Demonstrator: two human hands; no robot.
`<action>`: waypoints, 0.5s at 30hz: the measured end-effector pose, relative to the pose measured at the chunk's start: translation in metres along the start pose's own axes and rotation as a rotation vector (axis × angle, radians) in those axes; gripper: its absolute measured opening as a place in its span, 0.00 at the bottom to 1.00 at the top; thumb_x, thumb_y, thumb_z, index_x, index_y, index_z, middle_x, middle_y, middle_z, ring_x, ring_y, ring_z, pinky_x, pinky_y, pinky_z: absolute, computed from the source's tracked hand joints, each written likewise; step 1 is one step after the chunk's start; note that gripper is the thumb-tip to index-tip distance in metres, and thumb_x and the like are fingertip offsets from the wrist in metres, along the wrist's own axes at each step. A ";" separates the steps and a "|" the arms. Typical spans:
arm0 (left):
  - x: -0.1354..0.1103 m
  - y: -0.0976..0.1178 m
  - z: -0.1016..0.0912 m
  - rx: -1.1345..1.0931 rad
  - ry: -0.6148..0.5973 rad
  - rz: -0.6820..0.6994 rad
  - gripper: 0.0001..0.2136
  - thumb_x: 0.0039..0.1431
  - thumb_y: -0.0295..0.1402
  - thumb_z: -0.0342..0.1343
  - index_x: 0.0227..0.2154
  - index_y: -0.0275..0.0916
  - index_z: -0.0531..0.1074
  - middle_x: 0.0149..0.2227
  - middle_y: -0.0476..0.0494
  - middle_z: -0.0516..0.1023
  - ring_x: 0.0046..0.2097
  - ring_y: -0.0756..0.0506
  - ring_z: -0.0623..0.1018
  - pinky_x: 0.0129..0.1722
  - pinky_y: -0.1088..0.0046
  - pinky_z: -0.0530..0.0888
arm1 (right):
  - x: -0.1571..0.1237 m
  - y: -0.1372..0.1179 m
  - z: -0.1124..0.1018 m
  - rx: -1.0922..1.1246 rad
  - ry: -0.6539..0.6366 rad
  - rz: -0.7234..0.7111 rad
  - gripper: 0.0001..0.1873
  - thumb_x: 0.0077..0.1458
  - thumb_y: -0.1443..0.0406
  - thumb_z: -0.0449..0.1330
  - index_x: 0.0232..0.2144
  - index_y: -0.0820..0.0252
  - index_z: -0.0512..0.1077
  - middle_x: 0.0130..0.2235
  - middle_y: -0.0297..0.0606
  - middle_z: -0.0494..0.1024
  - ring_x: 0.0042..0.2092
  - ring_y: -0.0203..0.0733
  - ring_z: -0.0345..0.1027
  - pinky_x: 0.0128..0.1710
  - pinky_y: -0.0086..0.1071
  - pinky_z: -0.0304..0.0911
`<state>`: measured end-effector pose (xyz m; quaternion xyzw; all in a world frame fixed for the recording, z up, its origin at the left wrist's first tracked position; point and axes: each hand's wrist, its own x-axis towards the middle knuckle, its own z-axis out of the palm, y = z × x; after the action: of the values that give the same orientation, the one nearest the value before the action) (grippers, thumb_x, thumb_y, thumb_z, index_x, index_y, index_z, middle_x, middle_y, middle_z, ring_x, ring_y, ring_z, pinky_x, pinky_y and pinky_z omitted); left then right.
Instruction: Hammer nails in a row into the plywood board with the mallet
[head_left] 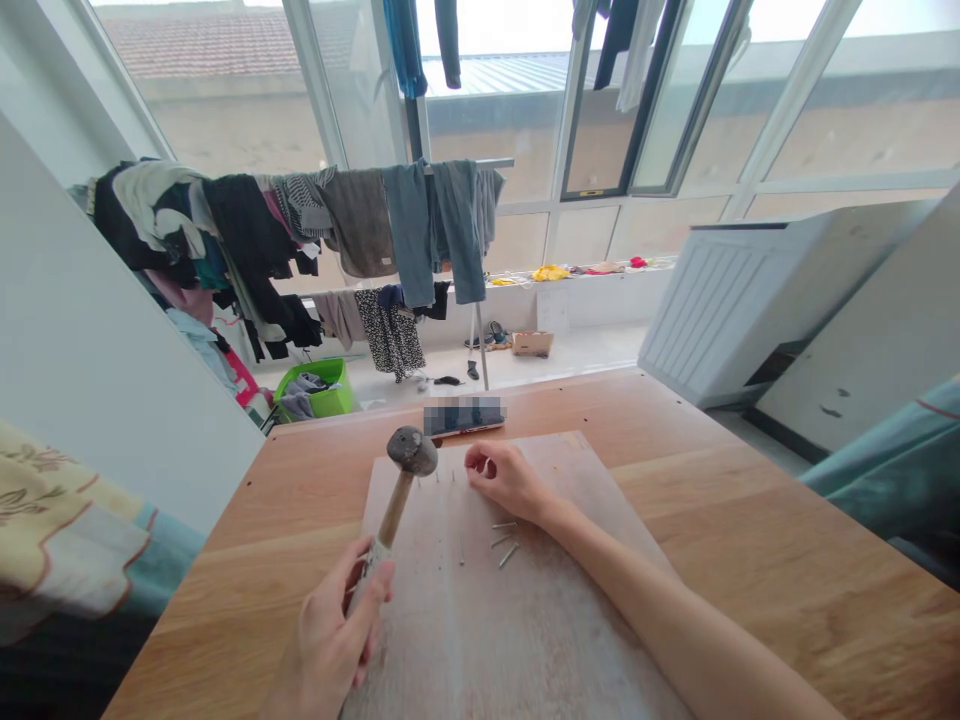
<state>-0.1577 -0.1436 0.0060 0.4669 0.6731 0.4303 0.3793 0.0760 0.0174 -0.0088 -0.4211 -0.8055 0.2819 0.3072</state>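
My left hand is wrapped round the handle of a mallet, its dark head raised over the far left of a pale wooden board. Several thin nails stand upright in a row near the board's far edge, just left of my right hand. The right thumb and forefinger are pinched together at the end of that row; whatever is between them is hidden. Loose nails lie on the board below the right wrist, and a single nail is further left.
The board lies on a wooden table. A phone-like dark object is behind the board. Beyond the table are a drying rack with clothes, a green basket and a white washing machine. Curtains hang at both sides.
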 end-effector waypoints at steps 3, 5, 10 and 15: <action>0.000 0.000 0.000 0.011 -0.003 0.009 0.27 0.58 0.55 0.55 0.51 0.40 0.68 0.27 0.53 0.72 0.12 0.56 0.61 0.07 0.83 0.59 | -0.001 -0.001 0.000 -0.010 0.021 -0.025 0.17 0.66 0.60 0.61 0.54 0.59 0.71 0.54 0.43 0.75 0.49 0.47 0.74 0.47 0.46 0.73; -0.001 0.000 0.000 0.010 -0.007 0.008 0.27 0.58 0.55 0.55 0.52 0.40 0.68 0.27 0.53 0.72 0.12 0.56 0.61 0.07 0.83 0.59 | -0.001 -0.001 0.000 -0.015 0.034 -0.041 0.17 0.66 0.60 0.61 0.54 0.59 0.71 0.54 0.43 0.75 0.49 0.47 0.74 0.48 0.46 0.73; -0.002 -0.001 0.001 -0.005 -0.028 0.005 0.28 0.58 0.56 0.54 0.52 0.40 0.67 0.27 0.54 0.70 0.13 0.56 0.62 0.07 0.83 0.59 | -0.003 -0.002 0.001 -0.012 0.033 -0.050 0.17 0.66 0.60 0.61 0.54 0.59 0.72 0.54 0.43 0.76 0.49 0.47 0.75 0.47 0.46 0.73; -0.002 -0.003 0.002 -0.012 -0.029 -0.002 0.28 0.58 0.56 0.55 0.52 0.40 0.67 0.26 0.54 0.70 0.12 0.56 0.62 0.07 0.83 0.58 | -0.003 -0.002 0.001 0.014 -0.003 -0.033 0.17 0.66 0.60 0.61 0.54 0.60 0.72 0.54 0.43 0.76 0.48 0.46 0.75 0.47 0.45 0.74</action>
<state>-0.1562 -0.1454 0.0026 0.4700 0.6652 0.4274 0.3922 0.0759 0.0132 -0.0084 -0.4053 -0.8106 0.2833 0.3137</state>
